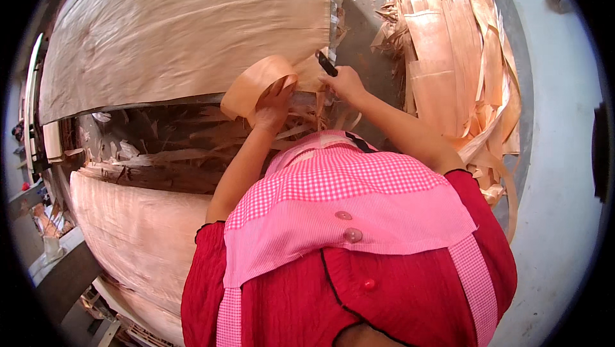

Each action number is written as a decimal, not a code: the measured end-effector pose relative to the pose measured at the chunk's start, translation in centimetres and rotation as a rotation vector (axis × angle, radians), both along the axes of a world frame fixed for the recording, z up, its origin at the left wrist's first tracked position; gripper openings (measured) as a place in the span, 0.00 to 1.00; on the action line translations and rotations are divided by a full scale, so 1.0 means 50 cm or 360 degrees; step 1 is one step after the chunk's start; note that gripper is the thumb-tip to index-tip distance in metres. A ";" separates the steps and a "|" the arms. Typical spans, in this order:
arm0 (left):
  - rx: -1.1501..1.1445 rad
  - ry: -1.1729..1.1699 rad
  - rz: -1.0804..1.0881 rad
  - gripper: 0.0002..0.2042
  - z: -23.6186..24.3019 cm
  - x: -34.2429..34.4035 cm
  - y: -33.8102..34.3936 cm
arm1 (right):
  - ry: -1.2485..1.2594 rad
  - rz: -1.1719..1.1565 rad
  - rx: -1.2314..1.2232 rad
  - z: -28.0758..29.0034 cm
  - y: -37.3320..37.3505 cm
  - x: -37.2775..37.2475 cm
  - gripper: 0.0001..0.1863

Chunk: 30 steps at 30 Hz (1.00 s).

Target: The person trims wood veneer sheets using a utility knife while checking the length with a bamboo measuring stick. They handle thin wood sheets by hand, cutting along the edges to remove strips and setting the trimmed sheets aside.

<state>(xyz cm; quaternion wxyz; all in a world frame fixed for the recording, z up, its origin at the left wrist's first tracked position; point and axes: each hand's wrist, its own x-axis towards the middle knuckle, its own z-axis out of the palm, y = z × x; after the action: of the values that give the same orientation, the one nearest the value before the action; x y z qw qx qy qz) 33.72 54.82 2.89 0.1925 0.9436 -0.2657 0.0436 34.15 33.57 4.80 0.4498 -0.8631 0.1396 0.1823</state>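
A large tan wood veneer sheet (192, 33) lies flat on a raised stack in front of me. At its near right corner, my left hand (274, 103) grips a curled veneer strip (256, 81), which loops up over the fingers. My right hand (346, 83) is closed around a black-handled knife (326, 64) just beside the sheet's right edge. The knife's blade is too small to make out. Both hands are close together, a short way apart at that corner.
A tall heap of loose veneer strips (442, 71) stands to the right on the grey floor (366, 33). Torn scraps (179, 155) litter the gap below the sheet. Another veneer stack (141, 219) lies at my left, and a pale blue-grey surface (557, 155) runs along the far right.
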 end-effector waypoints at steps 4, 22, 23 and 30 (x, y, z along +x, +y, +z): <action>0.0001 0.0196 0.0066 0.19 -0.007 -0.011 0.006 | 0.0038 -0.0074 0.0065 -0.024 0.019 -0.006 0.18; 0.0057 -0.0216 0.0064 0.13 -0.027 -0.030 0.012 | -0.0316 0.0130 -0.0255 -0.082 -0.163 -0.125 0.22; 0.0024 -0.0184 0.0064 0.13 -0.015 -0.031 0.007 | -0.0233 0.0019 -0.0360 -0.061 -0.185 -0.085 0.21; 0.0203 0.0062 0.0098 0.13 -0.025 -0.031 0.009 | -0.0175 -0.0643 0.0857 -0.026 -0.141 0.230 0.15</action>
<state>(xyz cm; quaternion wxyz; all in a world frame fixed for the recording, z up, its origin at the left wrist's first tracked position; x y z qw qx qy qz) 32.16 55.26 1.65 0.1357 0.9624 -0.2351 0.0141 45.64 26.52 3.50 0.6954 -0.6769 0.2301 0.0729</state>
